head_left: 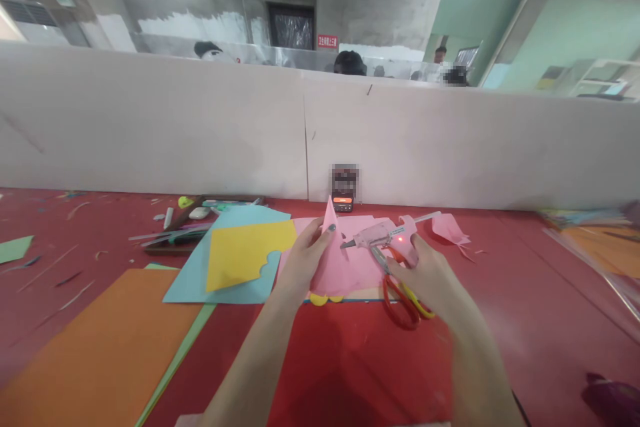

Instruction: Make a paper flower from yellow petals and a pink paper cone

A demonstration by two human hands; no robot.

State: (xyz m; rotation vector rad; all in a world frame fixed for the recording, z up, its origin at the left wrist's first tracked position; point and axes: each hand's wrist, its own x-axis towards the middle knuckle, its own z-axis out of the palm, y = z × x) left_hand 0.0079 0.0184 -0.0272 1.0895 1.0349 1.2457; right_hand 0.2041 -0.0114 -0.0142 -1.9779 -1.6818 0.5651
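Note:
My left hand (300, 257) grips a folded pink sheet of paper (327, 267), which rises to a point like a cone. In my right hand (433, 273) is a pink glue gun (373, 235) with a red light lit on its body. Its nozzle points left, close to the pink paper; whether they touch, I cannot tell. Below the gun lie scissors with red and yellow handles (411, 326), partly hidden by my right hand. More pink paper (363, 270) lies flat underneath, with yellow scalloped pieces (320, 299) peeking out at its near edge.
To the left are a yellow sheet (240, 257) with a wavy cut, a light blue sheet (187, 283) and an orange sheet (105, 327). A dark tray (170, 249) holds tools. A phone-like device (343, 201) leans on the white partition (200, 127). Pink scraps (450, 228) lie right.

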